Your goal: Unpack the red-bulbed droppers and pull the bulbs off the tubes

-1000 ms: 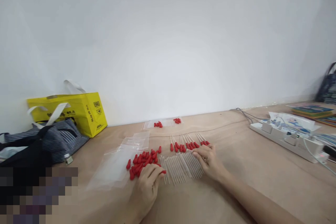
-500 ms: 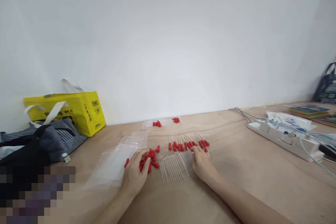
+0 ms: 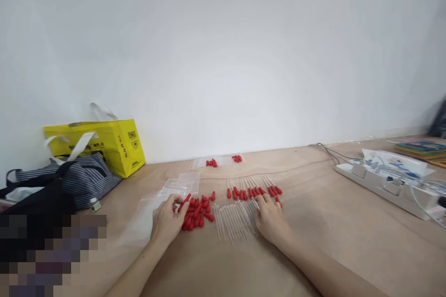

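Observation:
A heap of small red rubber caps (image 3: 197,211) lies on the tan tabletop. My left hand (image 3: 167,222) rests at the heap's left edge, fingers curled, thumb and fingertips touching the nearest caps. A row of clear thin tubes (image 3: 234,218) lies to the right of the heap. My right hand (image 3: 269,218) lies flat on the right end of that row, fingers stretched toward several tubes fitted with red caps (image 3: 253,189). Clear plastic bags (image 3: 163,199) lie under and left of my left hand.
A yellow bag (image 3: 104,146) and a striped bag (image 3: 73,178) stand at the left by the wall. A flat packet with red caps (image 3: 218,162) lies near the wall. A white power strip with cables (image 3: 386,183) and papers sit at the right.
My left hand has slid left from the near end of the tube row to the left edge of the red caps. My right hand has pulled back slightly along the tubes.

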The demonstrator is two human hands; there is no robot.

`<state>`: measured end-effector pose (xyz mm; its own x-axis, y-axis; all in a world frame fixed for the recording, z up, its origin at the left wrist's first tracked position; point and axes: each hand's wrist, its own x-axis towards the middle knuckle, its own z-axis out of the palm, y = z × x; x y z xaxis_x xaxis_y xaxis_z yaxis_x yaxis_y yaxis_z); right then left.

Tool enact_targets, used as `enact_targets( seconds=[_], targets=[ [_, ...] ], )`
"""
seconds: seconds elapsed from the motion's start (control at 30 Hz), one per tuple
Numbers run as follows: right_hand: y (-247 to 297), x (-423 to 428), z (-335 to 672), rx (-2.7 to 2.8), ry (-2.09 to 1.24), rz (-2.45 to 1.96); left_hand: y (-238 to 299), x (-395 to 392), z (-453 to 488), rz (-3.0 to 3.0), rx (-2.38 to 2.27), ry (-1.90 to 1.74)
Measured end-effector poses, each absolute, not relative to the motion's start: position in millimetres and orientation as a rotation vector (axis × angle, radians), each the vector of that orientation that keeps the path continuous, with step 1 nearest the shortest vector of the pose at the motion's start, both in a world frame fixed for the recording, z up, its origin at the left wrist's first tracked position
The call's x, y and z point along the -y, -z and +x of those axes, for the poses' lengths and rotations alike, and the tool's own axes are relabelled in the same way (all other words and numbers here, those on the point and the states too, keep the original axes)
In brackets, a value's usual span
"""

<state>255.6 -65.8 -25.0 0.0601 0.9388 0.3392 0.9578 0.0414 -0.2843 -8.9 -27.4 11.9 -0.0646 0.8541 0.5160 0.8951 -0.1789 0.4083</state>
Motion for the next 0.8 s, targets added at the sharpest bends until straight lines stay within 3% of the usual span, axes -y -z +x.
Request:
enact_targets(
  seconds=[0.27, 0.8],
  targets=[
    [14.9, 48.1, 261.7, 1.811, 0.095, -1.841, -11.5, 27.5, -4.2, -2.165, 1.921, 0.818],
    [-18.6, 8.2, 224.9, 1.923, -0.071, -2.149, -4.4, 26.4, -14.7, -2.07, 1.901, 1.017]
  ],
)
